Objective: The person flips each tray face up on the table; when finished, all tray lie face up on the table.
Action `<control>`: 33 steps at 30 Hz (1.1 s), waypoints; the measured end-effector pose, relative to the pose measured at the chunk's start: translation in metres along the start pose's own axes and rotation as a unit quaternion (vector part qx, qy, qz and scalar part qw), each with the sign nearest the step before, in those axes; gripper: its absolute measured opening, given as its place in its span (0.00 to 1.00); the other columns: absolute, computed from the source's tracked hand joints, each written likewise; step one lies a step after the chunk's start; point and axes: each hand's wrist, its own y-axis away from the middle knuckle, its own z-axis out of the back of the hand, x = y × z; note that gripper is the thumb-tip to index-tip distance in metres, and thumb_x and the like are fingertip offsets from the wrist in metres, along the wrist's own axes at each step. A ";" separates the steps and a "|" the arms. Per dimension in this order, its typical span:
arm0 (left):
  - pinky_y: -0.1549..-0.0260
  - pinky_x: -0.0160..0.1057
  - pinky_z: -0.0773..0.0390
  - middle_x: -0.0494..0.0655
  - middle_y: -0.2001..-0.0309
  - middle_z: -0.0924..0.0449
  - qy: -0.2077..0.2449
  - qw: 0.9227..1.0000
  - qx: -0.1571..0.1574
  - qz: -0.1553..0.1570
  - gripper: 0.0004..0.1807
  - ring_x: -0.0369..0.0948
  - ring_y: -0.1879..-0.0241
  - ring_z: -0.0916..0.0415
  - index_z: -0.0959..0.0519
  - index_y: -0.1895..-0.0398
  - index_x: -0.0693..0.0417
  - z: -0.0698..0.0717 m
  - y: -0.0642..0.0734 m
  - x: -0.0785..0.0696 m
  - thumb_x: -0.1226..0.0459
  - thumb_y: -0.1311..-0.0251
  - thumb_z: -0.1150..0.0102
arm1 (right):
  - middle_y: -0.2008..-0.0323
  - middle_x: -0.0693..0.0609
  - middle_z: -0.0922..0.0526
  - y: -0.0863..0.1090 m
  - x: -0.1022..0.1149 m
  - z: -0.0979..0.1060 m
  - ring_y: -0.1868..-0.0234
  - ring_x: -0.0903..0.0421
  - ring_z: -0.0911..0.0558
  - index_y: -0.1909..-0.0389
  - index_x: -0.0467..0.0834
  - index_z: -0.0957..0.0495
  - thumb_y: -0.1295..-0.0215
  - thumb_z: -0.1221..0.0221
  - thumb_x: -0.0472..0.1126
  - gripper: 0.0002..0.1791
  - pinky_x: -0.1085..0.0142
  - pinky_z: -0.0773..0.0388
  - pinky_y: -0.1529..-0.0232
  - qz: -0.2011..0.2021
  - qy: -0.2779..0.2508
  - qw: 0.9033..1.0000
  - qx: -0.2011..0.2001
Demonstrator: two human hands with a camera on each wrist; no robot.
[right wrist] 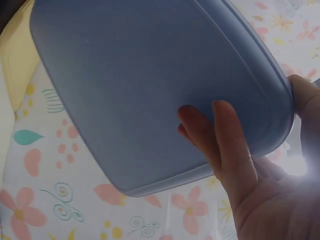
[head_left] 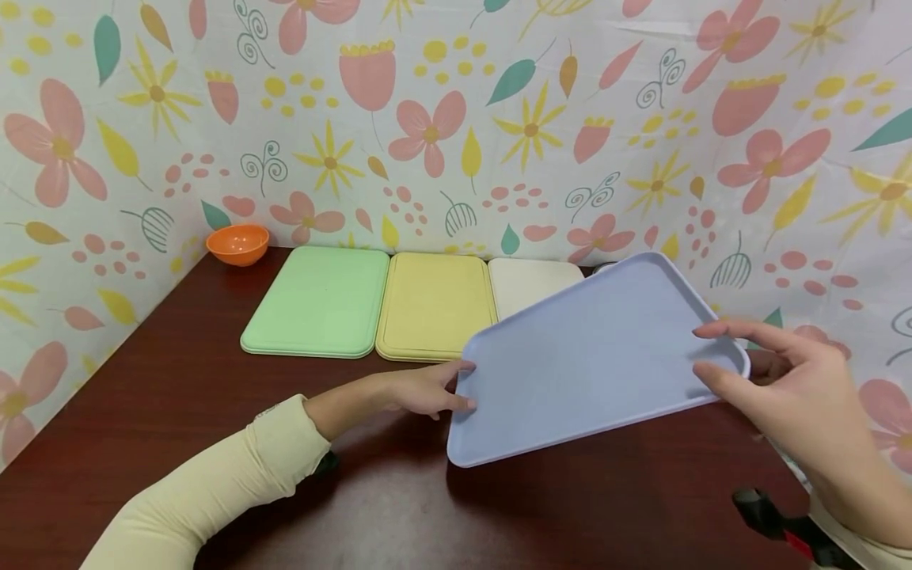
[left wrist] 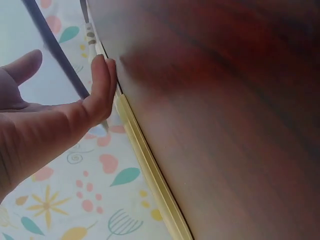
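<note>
A light blue rectangular tray (head_left: 591, 356) is held tilted above the dark table, its shallow inside facing the head camera. My left hand (head_left: 423, 389) grips its left edge, the thumb lying over the rim. At the right end, my right hand (head_left: 798, 388) pinches the corner, with thumb and index finger on the inner side. The right wrist view shows the underside of the blue tray (right wrist: 135, 95), where other fingers (right wrist: 232, 145) of that hand support it from below.
A green tray (head_left: 321, 301), a yellow tray (head_left: 438, 305) and a partly covered white tray (head_left: 530, 281) lie in a row along the back of the brown table (head_left: 356, 507). An orange bowl (head_left: 238, 245) stands at the back left corner. Behind hangs a flowered cloth (head_left: 456, 71).
</note>
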 end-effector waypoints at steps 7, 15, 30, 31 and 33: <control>0.59 0.45 0.20 0.54 0.29 0.41 0.024 0.998 -0.050 -0.007 0.37 0.46 0.43 0.28 0.43 0.25 0.54 0.006 0.005 0.001 0.64 0.34 0.39 | 0.94 0.54 0.39 0.003 -0.017 -0.002 0.93 0.56 0.41 0.49 0.45 0.17 0.43 0.32 0.27 0.20 0.62 0.44 0.94 -0.007 -0.018 1.000 -0.003; 0.59 0.41 0.20 0.63 0.45 0.29 0.101 0.986 -0.113 -0.062 0.39 0.49 0.55 0.19 0.44 0.29 0.66 0.014 0.014 0.006 0.77 0.42 0.37 | 0.80 0.61 0.20 0.004 -0.046 -0.012 0.87 0.60 0.27 0.41 0.41 0.21 0.49 0.31 0.22 0.31 0.68 0.31 0.87 0.019 -0.037 0.999 0.034; 0.53 0.42 0.21 0.61 0.31 0.40 0.134 0.979 -0.126 -0.090 0.41 0.54 0.41 0.24 0.45 0.25 0.57 0.039 0.046 0.014 0.78 0.40 0.39 | 0.54 0.60 0.18 0.001 -0.083 -0.035 0.67 0.61 0.15 0.33 0.36 0.31 0.49 0.34 0.18 0.39 0.68 0.19 0.75 0.070 -0.101 0.980 0.155; 0.53 0.42 0.21 0.61 0.31 0.40 0.133 0.979 -0.122 -0.090 0.41 0.54 0.41 0.25 0.46 0.25 0.57 0.040 0.049 0.015 0.78 0.40 0.40 | 0.54 0.59 0.18 0.001 -0.084 -0.036 0.66 0.61 0.15 0.34 0.36 0.31 0.48 0.34 0.18 0.37 0.68 0.19 0.74 0.070 -0.099 0.980 0.156; 0.53 0.42 0.21 0.62 0.31 0.40 0.129 0.981 -0.116 -0.087 0.41 0.54 0.41 0.25 0.46 0.24 0.58 0.041 0.052 0.018 0.77 0.39 0.40 | 0.58 0.58 0.16 0.000 -0.085 -0.040 0.66 0.61 0.15 0.35 0.34 0.31 0.45 0.35 0.19 0.35 0.69 0.21 0.74 0.070 -0.097 0.979 0.163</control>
